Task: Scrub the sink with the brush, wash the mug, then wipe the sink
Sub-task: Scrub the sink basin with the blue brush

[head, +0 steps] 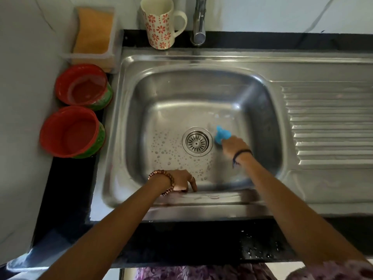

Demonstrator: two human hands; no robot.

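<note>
The steel sink (141, 110) has soap bubbles on its floor around the drain (197, 141). My right hand (234, 147) is down in the basin and grips a blue brush (221, 134), whose head lies against the floor just right of the drain. My left hand (182, 179) rests on the sink's front rim, fingers bent over the edge. A cream mug with red flowers (159, 23) stands upright on the back ledge, left of the tap (199, 21).
An orange sponge (92, 30) sits in a clear holder at the back left. Two red-and-green bowls (82, 85) (70, 132) stand on the counter left of the sink. The ribbed drainboard (331, 126) lies to the right.
</note>
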